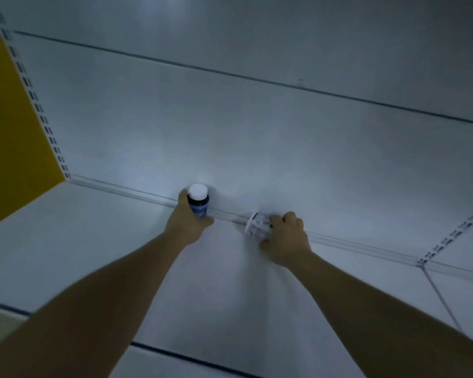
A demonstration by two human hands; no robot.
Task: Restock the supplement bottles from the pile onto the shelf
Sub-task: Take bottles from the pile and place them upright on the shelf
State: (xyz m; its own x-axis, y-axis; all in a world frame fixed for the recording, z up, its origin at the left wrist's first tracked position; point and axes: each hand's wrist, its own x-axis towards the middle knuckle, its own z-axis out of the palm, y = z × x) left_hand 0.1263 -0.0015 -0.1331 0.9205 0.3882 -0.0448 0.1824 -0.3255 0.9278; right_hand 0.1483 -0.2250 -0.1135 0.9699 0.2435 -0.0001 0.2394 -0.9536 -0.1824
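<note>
The shelf (pixel 93 241) and back panel (pixel 230 132) appear as smooth, matt white painted metal. The dark bottle (pixel 200 207) looks glossy plastic with a matt white cap (pixel 198 191). The side panel (pixel 14 118) is matt yellow.

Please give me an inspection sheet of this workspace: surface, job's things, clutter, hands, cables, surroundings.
Surface: white shelf, dimly lit.
Job's things: dark bottle with white cap, upright at the back of the shelf; pale bottle tilted, beside it on the right.
Clutter: nothing seen.
Hands: left hand grips the dark bottle; right hand grips the pale bottle.
Cables: nothing seen.
Surroundings: white back panel, slotted uprights, yellow panel at left.
</note>
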